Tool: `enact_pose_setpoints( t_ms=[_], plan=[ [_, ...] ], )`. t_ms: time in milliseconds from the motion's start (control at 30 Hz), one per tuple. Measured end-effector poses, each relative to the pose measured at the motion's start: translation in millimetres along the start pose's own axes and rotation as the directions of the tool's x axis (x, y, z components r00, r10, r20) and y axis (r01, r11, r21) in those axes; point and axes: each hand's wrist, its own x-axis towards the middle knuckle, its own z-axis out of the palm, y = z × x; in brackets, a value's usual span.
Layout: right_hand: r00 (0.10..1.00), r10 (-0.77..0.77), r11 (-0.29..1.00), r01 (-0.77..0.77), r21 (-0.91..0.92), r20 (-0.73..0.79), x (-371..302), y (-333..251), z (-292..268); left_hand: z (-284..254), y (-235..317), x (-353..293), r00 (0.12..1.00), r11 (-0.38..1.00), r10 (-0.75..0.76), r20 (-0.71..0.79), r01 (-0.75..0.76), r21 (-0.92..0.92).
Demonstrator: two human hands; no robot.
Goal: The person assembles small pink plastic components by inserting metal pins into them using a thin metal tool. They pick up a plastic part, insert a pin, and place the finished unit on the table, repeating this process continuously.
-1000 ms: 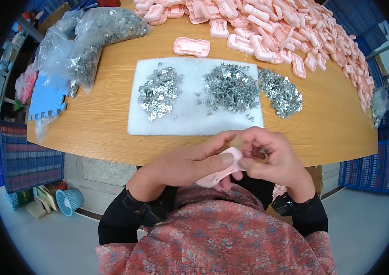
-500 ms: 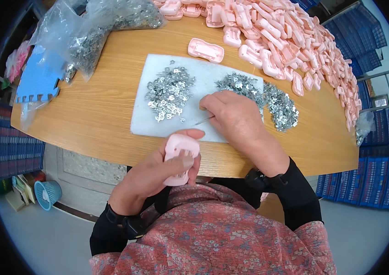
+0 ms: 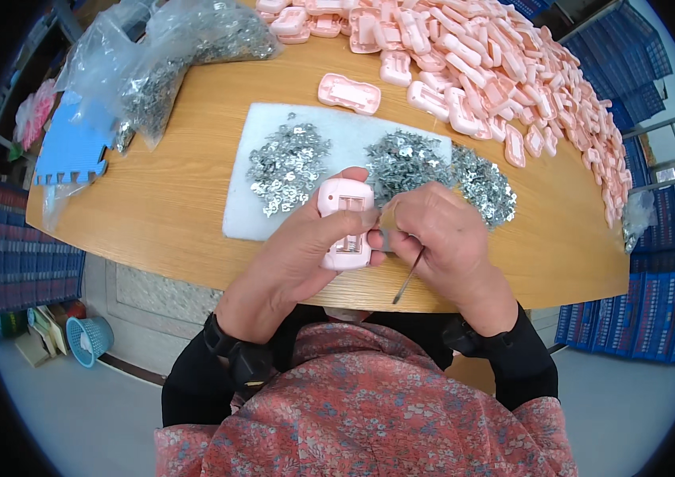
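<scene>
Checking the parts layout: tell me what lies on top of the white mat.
On the white mat lie three heaps of small metal parts. The left hand, holding a pink casing, and the right hand cover its near edge, so anything there is hidden.

A pale pink casing (image 3: 345,222) is seen against a white mat (image 3: 329,135), silver metal bits (image 3: 285,167) and a tan bench (image 3: 178,183).

Black sleeves (image 3: 504,358), red floral apron (image 3: 369,413)
</scene>
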Motion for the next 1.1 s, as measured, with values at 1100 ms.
enact_pose_setpoints(
  t_ms=[1100],
  plan=[
    [0.597,0.736,0.31,-0.716,0.626,0.319,-18,-8,-26,16,-18,5,0.994,0.952,0.082,0.065,-0.098,0.292]
  ],
)
